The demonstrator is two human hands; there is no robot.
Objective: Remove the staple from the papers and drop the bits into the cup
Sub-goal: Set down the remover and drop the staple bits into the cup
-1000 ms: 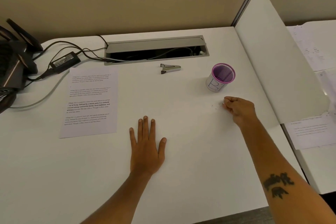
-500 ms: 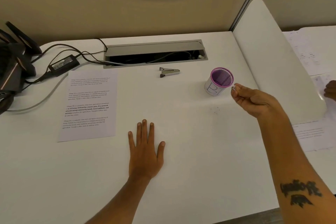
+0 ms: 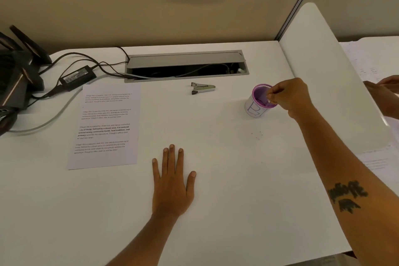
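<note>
**A:** Looking down at the desk (image 3: 216, 211), what do you have around the cup (image 3: 259, 103)?

**B:** I take the cup as my landmark. The papers (image 3: 105, 125) lie flat, well left of it: light, limp sheets. The left hand (image 3: 172, 181) rests spread, palm down, nearer me than the cup and left of it, holding nothing. The right hand (image 3: 289, 98) hovers at the cup's rim, fingertips pressed together over the mouth. The staple remover (image 3: 203, 88) sits left of the cup.

**A:** And the staple?

**B:** I judge it's in that pinch; too small to confirm. It would be thin, stiff, sharp-ended wire, easily lost, so I'd grip mid-span. Tiny specks (image 3: 257, 135) lie nearer me than the cup.
</note>
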